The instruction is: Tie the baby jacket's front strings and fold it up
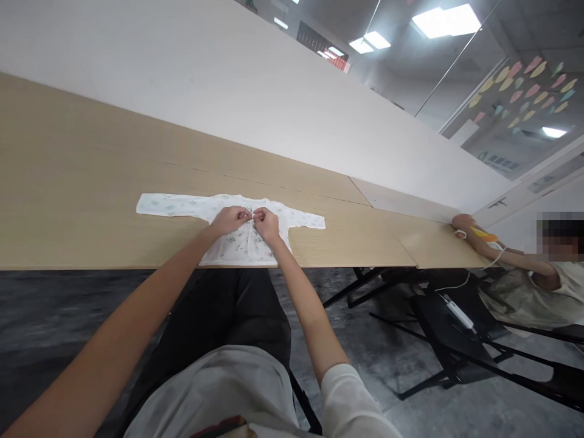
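The shirt (232, 244) lies with its hem (238, 263) at the near edge of the worktop (91, 182), which runs on past both sleeves (176, 205). My left hand (227, 220) and right hand (268, 225), two, pinch its front.

A long wood-toned table (91, 152) is set against a white wall (182, 79), above which glass panes (396, 76) are fitted. Bright rectangular lights (447, 22) are seen in the glass. At upper right, coloured leaf-shaped cutouts (533, 91) are scattered. The mottled dark-grey floor (55, 328) is partly covered by a black folding chair (449, 344), on which a white power strip (460, 315) is laid.
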A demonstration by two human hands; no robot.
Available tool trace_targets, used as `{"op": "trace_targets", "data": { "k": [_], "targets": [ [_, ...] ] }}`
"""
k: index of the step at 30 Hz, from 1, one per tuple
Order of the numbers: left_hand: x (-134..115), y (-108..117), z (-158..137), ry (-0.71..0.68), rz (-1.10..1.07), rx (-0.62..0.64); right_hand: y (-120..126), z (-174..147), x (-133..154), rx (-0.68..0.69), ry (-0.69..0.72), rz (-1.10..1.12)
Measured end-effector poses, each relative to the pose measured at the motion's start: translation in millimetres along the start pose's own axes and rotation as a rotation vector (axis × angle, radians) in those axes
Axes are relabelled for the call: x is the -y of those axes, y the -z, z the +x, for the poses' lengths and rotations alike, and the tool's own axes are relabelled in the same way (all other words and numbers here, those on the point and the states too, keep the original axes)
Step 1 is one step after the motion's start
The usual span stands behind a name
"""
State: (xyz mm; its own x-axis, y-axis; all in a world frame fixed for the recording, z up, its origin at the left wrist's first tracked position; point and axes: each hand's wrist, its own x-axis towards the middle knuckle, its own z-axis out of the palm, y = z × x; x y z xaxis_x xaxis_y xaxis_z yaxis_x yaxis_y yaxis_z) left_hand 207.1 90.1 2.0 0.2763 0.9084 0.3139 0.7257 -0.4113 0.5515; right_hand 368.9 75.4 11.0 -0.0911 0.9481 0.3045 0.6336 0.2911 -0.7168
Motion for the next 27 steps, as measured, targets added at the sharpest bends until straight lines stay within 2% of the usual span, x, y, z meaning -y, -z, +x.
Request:
{"op": "trace_targets", "data": {
  "k": [13, 21, 27],
  "targets": [
    [10, -4, 1, -0.048, -0.168, -0.027, -5, 6, -10, 0.001, -0.056, 0.225],
    [8, -2, 1, 0.014, -0.192, -0.004, 6, 2, -2, -0.059, -0.170, 0.201],
    [-3, 3, -2, 0.040, -0.106, 0.018, 10, 1, 5, -0.079, -0.210, 0.162]
  ]
}}
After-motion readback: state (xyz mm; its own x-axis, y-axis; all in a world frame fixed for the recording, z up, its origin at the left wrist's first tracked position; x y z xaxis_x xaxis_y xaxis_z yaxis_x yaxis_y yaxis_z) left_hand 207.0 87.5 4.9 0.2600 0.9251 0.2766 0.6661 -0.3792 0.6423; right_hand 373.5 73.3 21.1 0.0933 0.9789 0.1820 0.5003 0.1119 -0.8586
